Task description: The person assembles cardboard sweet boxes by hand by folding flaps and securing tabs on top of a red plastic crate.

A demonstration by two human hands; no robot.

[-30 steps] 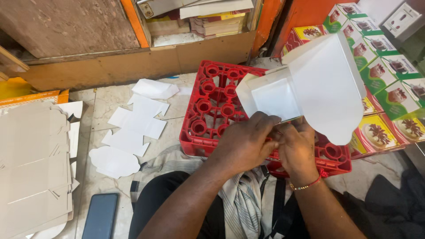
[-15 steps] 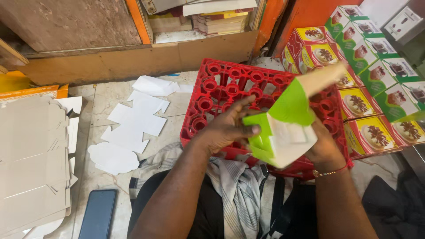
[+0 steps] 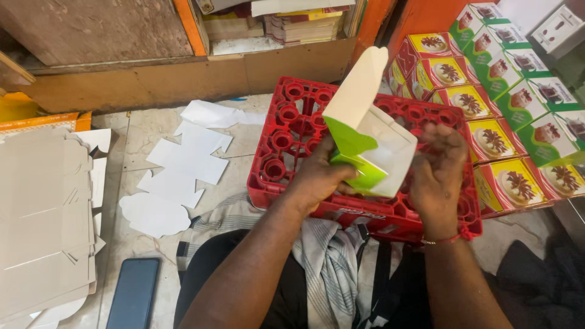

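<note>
I hold a half-folded cardboard box [image 3: 372,137], white inside and green outside, above a red plastic crate [image 3: 292,134]. My left hand [image 3: 320,173] grips its lower left corner by a green flap. My right hand [image 3: 440,161] presses against the box's right side, fingers curled at its edge. The box's long white lid flap stands up and points away from me.
Finished green, yellow and red printed boxes [image 3: 506,128] are stacked in rows at the right. Flat white box blanks [image 3: 183,161] lie on the floor to the left, next to a pile of grey cardboard sheets [image 3: 42,213]. A dark phone [image 3: 133,292] lies near my left knee.
The box has been turned and folded from a spread white blank into an open box shape. Both hands shifted from its underside to its two sides.
</note>
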